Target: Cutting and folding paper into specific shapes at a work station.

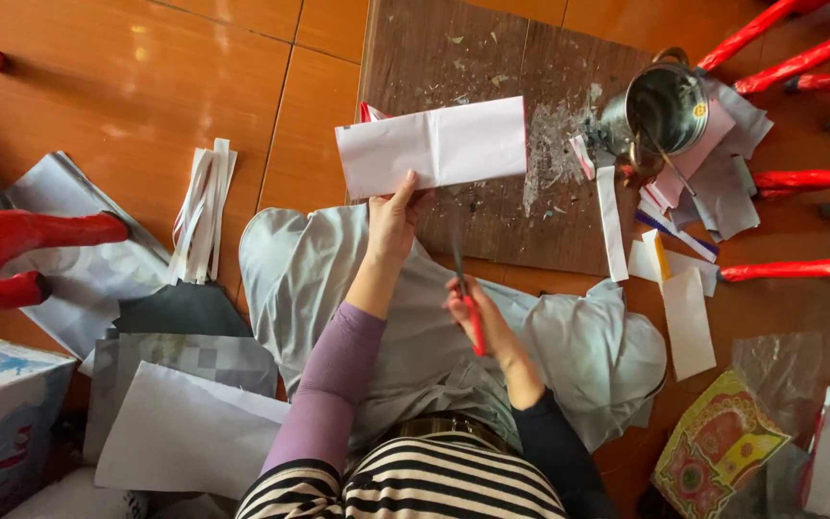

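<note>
My left hand (394, 219) holds up a folded white sheet of paper (434, 146) by its lower edge, over a brown wooden board (453, 58). My right hand (477, 312) grips red-handled scissors (465, 288), blades pointing up toward the paper but apart from it. Both hands are over my lap, which is covered in grey cloth (309, 269).
A metal pot (665, 106) with a stick in it stands on the board's right end amid paper scraps. Red paper-wrapped sticks (799, 178) lie at the right. Cut white strips (202, 211), grey and white sheets (184, 423), a red shape (12, 245) and a box (2, 413) lie left.
</note>
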